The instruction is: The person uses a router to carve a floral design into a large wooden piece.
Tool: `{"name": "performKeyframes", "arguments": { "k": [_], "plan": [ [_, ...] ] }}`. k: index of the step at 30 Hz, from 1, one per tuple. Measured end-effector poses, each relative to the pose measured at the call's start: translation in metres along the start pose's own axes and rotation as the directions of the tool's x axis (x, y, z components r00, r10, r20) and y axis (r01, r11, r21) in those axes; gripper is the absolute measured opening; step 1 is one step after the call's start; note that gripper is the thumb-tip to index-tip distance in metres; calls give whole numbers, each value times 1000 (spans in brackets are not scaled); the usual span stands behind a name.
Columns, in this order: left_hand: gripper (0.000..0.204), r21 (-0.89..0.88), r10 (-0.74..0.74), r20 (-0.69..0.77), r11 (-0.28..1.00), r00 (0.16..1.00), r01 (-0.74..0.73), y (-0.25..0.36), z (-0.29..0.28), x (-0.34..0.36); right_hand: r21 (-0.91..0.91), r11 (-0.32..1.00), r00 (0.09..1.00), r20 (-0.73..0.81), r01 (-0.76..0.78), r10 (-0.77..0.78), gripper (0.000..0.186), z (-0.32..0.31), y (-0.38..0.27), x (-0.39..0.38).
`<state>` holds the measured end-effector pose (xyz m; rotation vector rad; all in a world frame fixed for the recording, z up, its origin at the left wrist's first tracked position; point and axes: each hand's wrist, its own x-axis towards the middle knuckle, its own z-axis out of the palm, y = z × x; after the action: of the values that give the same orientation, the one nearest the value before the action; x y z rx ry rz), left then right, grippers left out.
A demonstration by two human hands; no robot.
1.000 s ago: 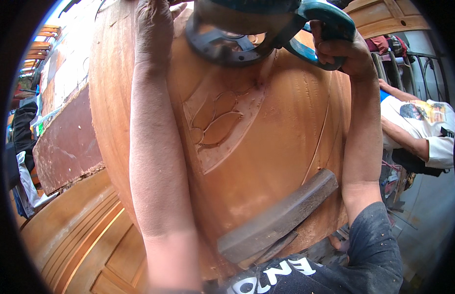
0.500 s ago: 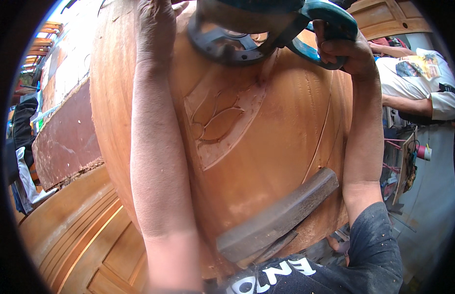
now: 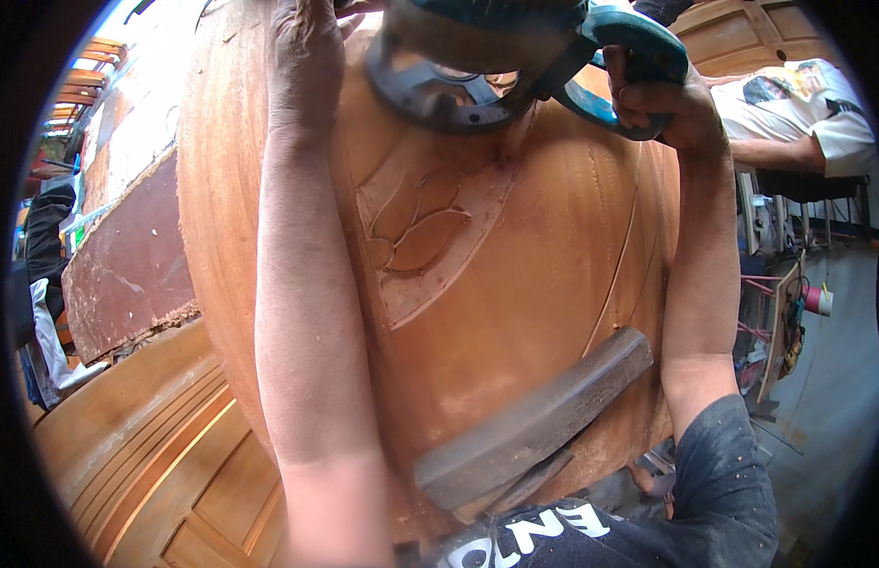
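Observation:
A teal and black wood router [image 3: 487,28] stands on a large curved wooden panel [image 3: 515,322], its round dark base against the surface. My right hand [image 3: 681,104] is closed around the router's teal loop handle. At the upper left, my left hand [image 3: 307,47] is at the router's other side, closed on a dark part; the top edge cuts off most of its fingers. Below the base, a leaf-like pattern [image 3: 425,237] is carved into the panel in shallow relief. A thick dark bar [image 3: 539,421] lies aslant on the panel near my body, over a thinner dark piece.
A reddish-brown board [image 3: 132,260] and a moulded panelled door [image 3: 184,445] are at my left. Far right, a person in a white shirt [image 3: 790,109] works beside a dark bench. A pink and white spool [image 3: 818,301] sits near a grey floor [image 3: 827,398].
The router and my hands have shifted very slightly downward in the view. At the far right, the person in the white shirt has changed position, the torso now higher in the view.

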<state>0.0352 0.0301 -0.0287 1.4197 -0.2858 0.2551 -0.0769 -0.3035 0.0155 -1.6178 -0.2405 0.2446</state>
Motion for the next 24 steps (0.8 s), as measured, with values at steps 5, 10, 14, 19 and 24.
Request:
{"name": "performKeyframes", "arguments": {
  "k": [5,10,14,19,24],
  "plan": [
    [48,-14,1,15,1000,1000,-1,-1,-2,0,-5,1000,1000,23,7,-7,42,0,-3,1],
    [49,-20,5,21,1000,1000,-5,-2,-3,-2,-20,1000,999,53,4,-3,40,-2,-5,2],
    [51,-32,2,38,999,999,-1,-6,-6,-3,-6,1000,999,31,21,-21,40,3,-3,1],
    [52,-44,4,70,999,998,-1,-13,-10,-3,-12,1000,999,26,-25,25,43,-3,-1,-3],
    [50,-19,-4,92,1000,996,6,-10,-9,-4,23,999,999,-23,-45,45,46,6,-6,-6]
  ]
}}
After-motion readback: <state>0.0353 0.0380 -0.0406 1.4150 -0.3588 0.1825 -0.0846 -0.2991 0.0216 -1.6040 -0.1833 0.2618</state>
